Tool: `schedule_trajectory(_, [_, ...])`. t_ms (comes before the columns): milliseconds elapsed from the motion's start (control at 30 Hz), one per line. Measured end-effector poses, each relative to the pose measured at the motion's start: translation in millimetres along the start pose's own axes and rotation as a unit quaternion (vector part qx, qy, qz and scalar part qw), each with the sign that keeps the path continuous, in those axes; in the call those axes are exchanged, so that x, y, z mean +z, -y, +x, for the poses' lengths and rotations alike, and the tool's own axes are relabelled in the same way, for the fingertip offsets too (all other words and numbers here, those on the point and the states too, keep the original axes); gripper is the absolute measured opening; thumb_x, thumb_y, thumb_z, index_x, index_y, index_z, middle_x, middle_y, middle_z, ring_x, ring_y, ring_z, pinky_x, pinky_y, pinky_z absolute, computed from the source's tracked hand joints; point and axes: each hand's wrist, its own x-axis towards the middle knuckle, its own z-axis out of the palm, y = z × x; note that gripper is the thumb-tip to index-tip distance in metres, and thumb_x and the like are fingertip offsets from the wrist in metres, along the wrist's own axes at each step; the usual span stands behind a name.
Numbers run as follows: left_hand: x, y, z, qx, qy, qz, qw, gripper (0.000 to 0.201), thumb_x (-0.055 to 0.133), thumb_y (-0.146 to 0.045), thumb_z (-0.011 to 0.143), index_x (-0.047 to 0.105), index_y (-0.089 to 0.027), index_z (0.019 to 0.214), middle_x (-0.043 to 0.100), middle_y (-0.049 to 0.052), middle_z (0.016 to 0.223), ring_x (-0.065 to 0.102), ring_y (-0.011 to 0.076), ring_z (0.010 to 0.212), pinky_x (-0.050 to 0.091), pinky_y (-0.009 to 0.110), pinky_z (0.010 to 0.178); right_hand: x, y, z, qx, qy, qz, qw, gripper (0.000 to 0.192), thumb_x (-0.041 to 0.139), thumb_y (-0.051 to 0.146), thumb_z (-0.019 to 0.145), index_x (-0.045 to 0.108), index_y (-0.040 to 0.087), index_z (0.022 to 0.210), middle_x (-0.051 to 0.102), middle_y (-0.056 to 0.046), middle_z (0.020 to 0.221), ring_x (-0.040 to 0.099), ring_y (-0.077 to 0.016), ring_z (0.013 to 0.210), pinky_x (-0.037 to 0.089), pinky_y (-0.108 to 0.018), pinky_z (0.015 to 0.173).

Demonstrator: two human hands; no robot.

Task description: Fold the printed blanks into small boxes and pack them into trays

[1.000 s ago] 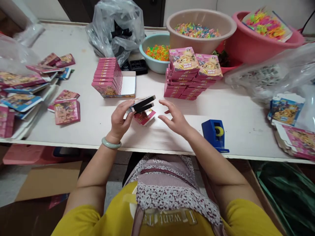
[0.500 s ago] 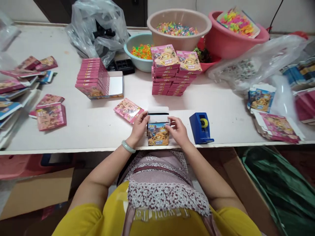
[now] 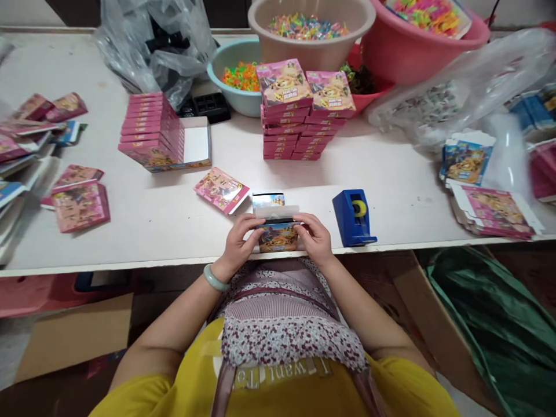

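Observation:
A small blue-and-orange printed cardboard box (image 3: pixel 278 237) is held at the table's front edge, its far end open with flaps standing out. My left hand (image 3: pixel 242 238) grips its left side near the opening, thumb toward the printed face. On the opposite side my right hand (image 3: pixel 313 236) holds the box the same way. Dark material shows in the opening, though what it is I cannot tell. Just beyond my left hand lies a pink printed box (image 3: pixel 221 190). To the right of my right hand stands a blue tape dispenser (image 3: pixel 353 217) with yellow tape.
Pink boxes (image 3: pixel 284 136) are stacked beyond my hands; more boxes (image 3: pixel 150 130) stand in an open tray at left. Basins (image 3: pixel 310 43) of small colourful pieces line the back. Flat cartons (image 3: pixel 490 211) lie at right, loose boxes (image 3: pixel 82 208) at left.
Both hands have shifted to the far end of the blue-and-orange box, with fingers now at its opening. The flaps look folded differently. The camera view has shifted slightly.

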Motion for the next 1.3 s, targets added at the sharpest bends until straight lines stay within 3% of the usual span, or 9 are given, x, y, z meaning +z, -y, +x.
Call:
schedule_trajectory(100, [6.7,-3,5,-0.042,-0.025,-0.031,0.998,0.011,0.061,-0.028,0.092,0.069,-0.021,0.094,0.069,0.005,0.096,0.067,0.0159,0.092,0.057,0.032,0.081,-9,11,6,-0.026,0.038,-0.042,0.998,0.020,0.054,0.037,0.093,0.071,0.026,0.096,0.068,-0.008,0.105,0.063,-0.0231,0.103,0.055,-0.042,0.090])
schedule_trajectory(200, [9.3,-4,8,-0.082,-0.035,-0.070,0.994,0.023,0.062,-0.031,0.092,0.064,-0.023,0.113,0.071,0.004,0.097,0.068,0.0140,0.086,0.058,0.028,0.075,-15,18,14,0.022,0.050,-0.020,0.998,0.018,0.058,0.037,0.091,0.068,0.025,0.100,0.065,-0.008,0.106,0.063,-0.0211,0.100,0.058,-0.035,0.077])
schedule_trajectory(300, [2.9,-3,10,-0.028,0.001,-0.054,0.998,0.026,0.060,-0.027,0.093,0.063,-0.024,0.118,0.072,0.006,0.105,0.069,0.0157,0.095,0.059,0.032,0.083,-19,20,19,0.042,0.076,0.018,0.996,0.023,0.059,0.037,0.089,0.063,0.027,0.109,0.064,-0.005,0.103,0.063,-0.0184,0.094,0.057,-0.029,0.066])
schedule_trajectory(467, [-5.4,-11,13,0.052,0.062,-0.033,0.996,0.011,0.068,-0.026,0.087,0.067,-0.021,0.097,0.072,0.007,0.104,0.068,0.0177,0.099,0.059,0.036,0.084,-23,24,21,-0.040,0.157,-0.005,0.987,0.013,0.068,0.036,0.085,0.063,0.025,0.089,0.063,-0.004,0.105,0.060,-0.0176,0.092,0.056,-0.031,0.069])
schedule_trajectory(633, [4.8,-22,17,-0.050,0.022,-0.045,0.997,0.006,0.064,-0.025,0.089,0.064,-0.020,0.092,0.066,0.003,0.084,0.063,0.0123,0.078,0.053,0.026,0.065,-16,35,24,0.025,0.114,-0.010,0.993,0.008,0.066,0.030,0.083,0.063,0.024,0.086,0.064,-0.003,0.096,0.059,-0.0166,0.087,0.051,-0.027,0.062])
schedule_trajectory(833, [6.4,-21,25,-0.012,0.037,-0.081,0.996,0.005,0.060,-0.019,0.091,0.060,-0.021,0.087,0.065,0.002,0.084,0.063,0.0129,0.081,0.053,0.028,0.068,-14,38,29,0.065,0.102,0.016,0.992,0.011,0.067,0.032,0.083,0.064,0.021,0.079,0.065,-0.003,0.088,0.062,-0.0157,0.082,0.049,-0.024,0.058])
schedule_trajectory(1000, [-8.5,-12,26,0.106,0.102,-0.043,0.988,0.013,0.060,-0.014,0.091,0.064,-0.020,0.102,0.070,0.006,0.098,0.067,0.0138,0.093,0.059,0.030,0.079,-22,35,23,-0.062,0.115,-0.044,0.990,0.007,0.063,0.028,0.090,0.067,0.023,0.088,0.068,-0.003,0.094,0.065,-0.0159,0.087,0.056,-0.028,0.066])
schedule_trajectory(1167, [-27.6,-2,13,0.201,0.190,0.027,0.961,0.040,0.064,-0.016,0.090,0.057,-0.025,0.128,0.068,0.010,0.119,0.068,0.0168,0.106,0.062,0.030,0.080,-39,24,7,-0.229,0.173,-0.104,0.952,0.018,0.059,0.025,0.095,0.066,0.026,0.111,0.068,-0.006,0.112,0.067,-0.0172,0.101,0.060,-0.035,0.083])
schedule_trajectory(1300, [-28.2,-3,10,0.200,0.177,0.062,0.962,0.041,0.059,-0.012,0.091,0.057,-0.028,0.128,0.067,0.009,0.121,0.068,0.0163,0.106,0.062,0.030,0.080,-33,13,-2,-0.230,0.163,-0.115,0.953,0.027,0.053,0.018,0.096,0.061,0.029,0.119,0.064,-0.006,0.122,0.064,-0.0184,0.111,0.059,-0.038,0.089])
